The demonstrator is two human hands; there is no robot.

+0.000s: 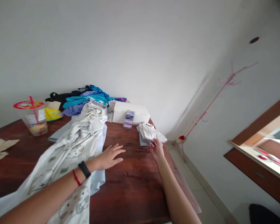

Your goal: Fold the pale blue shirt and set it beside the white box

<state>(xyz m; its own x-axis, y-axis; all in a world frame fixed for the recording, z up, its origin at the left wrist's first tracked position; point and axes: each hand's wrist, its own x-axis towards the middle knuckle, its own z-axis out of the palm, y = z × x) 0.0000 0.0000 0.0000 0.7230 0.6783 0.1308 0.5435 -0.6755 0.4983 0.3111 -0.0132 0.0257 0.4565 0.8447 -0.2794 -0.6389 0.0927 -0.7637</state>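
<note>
Evidently, the folded white shirt (149,130) is the piece most at risk: it sits at the far right of the tabletop (133,189), just near of the white box (118,112) and close to the right edge, with a grey-blue cloth (142,142) showing beneath. The right hand (156,149) has its fingers curled at the shirt's near edge; I cannot tell whether they pinch cloth or merely touch it. A push rightward could send the stack over the edge, and tugging only the top layer could undo the fold. The left hand (109,157) is spread and grasps nothing, its wrist above the cat-print garment (72,151), so a sweep of that forearm could ruck it. Farther left, a drink cup (35,123) with a straw might tip and wet the laundry if the cloth were dragged against it.
</note>
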